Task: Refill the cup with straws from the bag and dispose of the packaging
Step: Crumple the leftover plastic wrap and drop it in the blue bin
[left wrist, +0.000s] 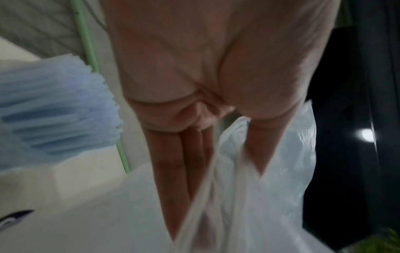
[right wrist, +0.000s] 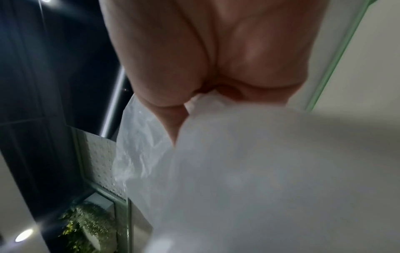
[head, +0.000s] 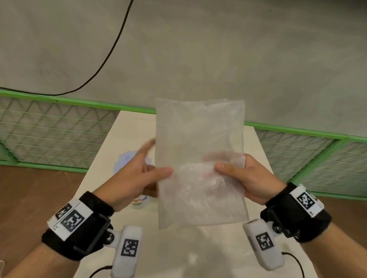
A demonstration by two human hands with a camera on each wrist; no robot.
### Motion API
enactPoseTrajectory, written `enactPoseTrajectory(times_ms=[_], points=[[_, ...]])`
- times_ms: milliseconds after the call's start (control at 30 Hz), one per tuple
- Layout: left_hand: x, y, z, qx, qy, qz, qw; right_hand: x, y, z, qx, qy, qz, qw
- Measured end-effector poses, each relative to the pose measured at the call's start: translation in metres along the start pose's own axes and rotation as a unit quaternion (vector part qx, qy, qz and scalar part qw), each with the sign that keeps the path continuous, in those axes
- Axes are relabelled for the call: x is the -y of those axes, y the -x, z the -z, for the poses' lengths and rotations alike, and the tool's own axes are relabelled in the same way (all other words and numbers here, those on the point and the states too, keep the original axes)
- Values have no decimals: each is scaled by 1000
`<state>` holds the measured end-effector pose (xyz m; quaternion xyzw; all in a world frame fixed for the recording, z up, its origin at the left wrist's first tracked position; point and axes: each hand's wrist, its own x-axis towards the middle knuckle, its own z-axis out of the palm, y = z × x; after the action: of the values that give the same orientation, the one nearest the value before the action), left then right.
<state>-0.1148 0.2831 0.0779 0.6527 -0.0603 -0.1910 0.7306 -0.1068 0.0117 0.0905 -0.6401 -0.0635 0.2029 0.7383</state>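
Table: pale top [head: 232,255], green mesh fence [head: 54,132] behind.
Bag: clear [head: 198,160], upright above table.
Left hand [head: 133,176]: pinching bag's left edge.
Right hand [head: 247,178]: pinching right edge.
Straws: blue [left wrist: 54,109] (blurred), beside left hand.

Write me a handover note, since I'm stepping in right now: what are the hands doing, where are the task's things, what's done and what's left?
Left hand: thumb and straight fingers pinch the left edge of the bag.
Right hand: grips the bag's right edge, thumb in front, fingers behind.
The clear plastic bag is held upright above the white table; it looks empty.
Blue straws stand in the cup on the table, below the left hand.
Done: the cup appears refilled.
Left: dispose of the bag; no bin is in view.
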Motion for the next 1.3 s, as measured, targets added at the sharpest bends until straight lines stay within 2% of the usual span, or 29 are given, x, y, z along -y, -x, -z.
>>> enactPoseTrajectory(times_ms=[67,233,400,500,633,767,833,933,1033,1067,1167,1300], points=[[-1,0,-4,23,-26,12,999,3,2,0,9,7,-7,1000],[-8,4,-4,16,31,-24,999,7,3,6,24,-11,-5,1000],[-9,5,11,-33,91,-58,994,22,9,22,-76,-116,32,990],[-9,8,15,-70,74,-61,993,32,15,28,-35,-99,40,994],[-12,12,-2,-57,63,-56,995,22,11,21,33,-37,-5,999],[-15,11,-10,-57,29,-55,996,17,6,2,62,-99,-56,992],[-18,12,-13,-59,-2,-62,996,16,5,-1,71,-87,-59,992],[-23,15,-11,-62,14,-60,996,14,5,2,72,-42,-24,996],[-25,25,-12,5,111,-38,993,16,6,2,17,-12,47,999],[-24,30,-15,7,130,-36,991,17,7,2,11,0,69,998],[-22,35,-32,-28,74,-47,996,17,7,2,-5,62,128,990],[-20,34,-36,-9,76,-55,995,21,7,7,-58,202,197,958]])
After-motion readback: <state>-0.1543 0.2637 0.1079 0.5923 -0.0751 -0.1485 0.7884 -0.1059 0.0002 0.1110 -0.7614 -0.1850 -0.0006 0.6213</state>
